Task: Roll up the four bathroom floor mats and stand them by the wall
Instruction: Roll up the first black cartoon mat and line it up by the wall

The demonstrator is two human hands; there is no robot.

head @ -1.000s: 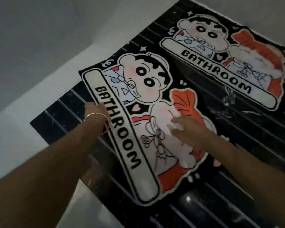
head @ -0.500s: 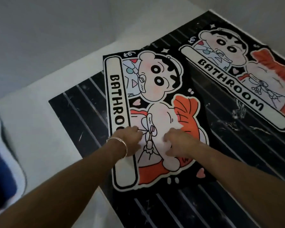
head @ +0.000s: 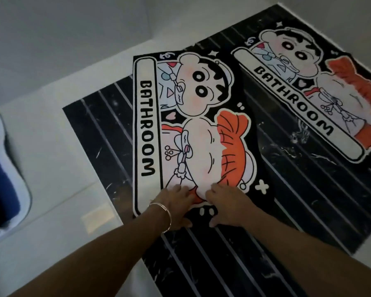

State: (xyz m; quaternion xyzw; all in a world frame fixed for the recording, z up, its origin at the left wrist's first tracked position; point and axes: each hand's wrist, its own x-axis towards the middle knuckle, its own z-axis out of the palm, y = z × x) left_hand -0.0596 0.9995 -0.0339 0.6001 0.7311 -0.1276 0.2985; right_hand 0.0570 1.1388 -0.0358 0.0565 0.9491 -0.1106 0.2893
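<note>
While the left hand (head: 176, 203) and right hand (head: 229, 205) are pressing flat, spread fingers on the near mat (head: 201, 125), lying along the striped floor panel's (head: 107, 129) left edge, an uneven first turn is risking a crooked, loose roll.

A black floor section (head: 304, 189) with thin white stripes meets pale tiles (head: 51, 159); a blue-and-white object (head: 0, 168) (partly cut off) lies left.

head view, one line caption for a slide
Left hand and right hand press on the near end of an unrolled bathroom mat, a second mat flat beyond on black striped floor
</note>
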